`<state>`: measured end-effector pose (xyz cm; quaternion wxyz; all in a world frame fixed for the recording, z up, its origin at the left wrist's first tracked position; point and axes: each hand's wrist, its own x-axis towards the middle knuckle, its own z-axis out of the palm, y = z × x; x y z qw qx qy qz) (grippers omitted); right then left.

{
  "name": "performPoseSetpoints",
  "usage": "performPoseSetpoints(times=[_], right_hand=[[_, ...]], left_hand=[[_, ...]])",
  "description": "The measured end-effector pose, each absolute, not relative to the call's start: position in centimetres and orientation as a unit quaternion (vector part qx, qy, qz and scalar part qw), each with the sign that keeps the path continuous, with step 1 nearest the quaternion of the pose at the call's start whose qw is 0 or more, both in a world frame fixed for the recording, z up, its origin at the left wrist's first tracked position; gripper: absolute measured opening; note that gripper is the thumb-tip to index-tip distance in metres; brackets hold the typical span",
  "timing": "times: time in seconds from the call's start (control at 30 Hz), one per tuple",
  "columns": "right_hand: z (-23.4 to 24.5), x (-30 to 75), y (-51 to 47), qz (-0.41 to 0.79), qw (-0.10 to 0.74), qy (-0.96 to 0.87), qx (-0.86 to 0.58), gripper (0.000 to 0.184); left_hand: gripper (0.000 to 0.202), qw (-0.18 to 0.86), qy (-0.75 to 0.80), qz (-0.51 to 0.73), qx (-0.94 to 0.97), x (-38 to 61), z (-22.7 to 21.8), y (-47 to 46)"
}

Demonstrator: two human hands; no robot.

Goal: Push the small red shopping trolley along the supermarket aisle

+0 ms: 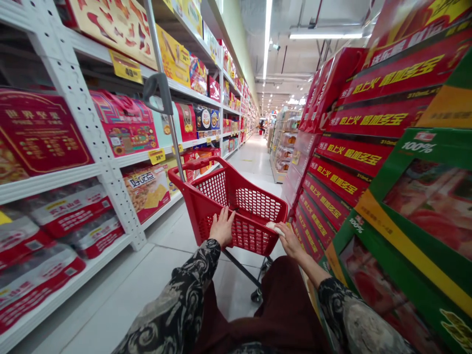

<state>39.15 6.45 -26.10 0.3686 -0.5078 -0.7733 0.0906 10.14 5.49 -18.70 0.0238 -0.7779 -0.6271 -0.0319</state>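
Observation:
A red plastic shopping cart (pixel 254 202) stands in the aisle just ahead of me, its basket empty as far as I can see. My left hand (pixel 222 227) grips the near rim of the basket, fingers curled over the edge. My right hand (pixel 286 237) rests at the cart's right near corner, closed around a small pale thing (pixel 275 226) I cannot name. Both arms wear dark patterned sleeves.
White shelves (pixel 106 169) with red and yellow boxed goods line the left. Stacked red and green cartons (pixel 372 167) wall the right, close to my arm. A grey pole with a handle (pixel 162 93) rises from the cart. The tiled aisle (pixel 254 157) runs far ahead.

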Motion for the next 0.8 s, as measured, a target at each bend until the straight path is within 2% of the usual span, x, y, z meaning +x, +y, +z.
performPoseSetpoints(times=[0.27,0.43,0.7,0.8], right_hand=[[-25.6,38.6,5.5,0.069,0.375,-0.753,-0.536,0.043],[-26.7,34.0,3.5,-0.014,0.435,-0.736,-0.518,0.053],[-27.1,29.8,4.5,-0.175,0.391,-0.799,-0.422,0.054],[-26.9,30.2,5.0,-0.191,0.398,-0.792,-0.422,0.052]], left_hand=[[0.079,0.028,-0.624,-0.055,-0.779,10.4,-19.2,4.9],[0.078,0.015,-0.633,-0.055,-0.772,10.9,-19.1,4.8],[0.077,0.026,-0.629,-0.046,-0.776,10.3,-19.1,5.0],[0.075,0.047,-0.621,-0.046,-0.781,9.6,-18.3,5.5]])
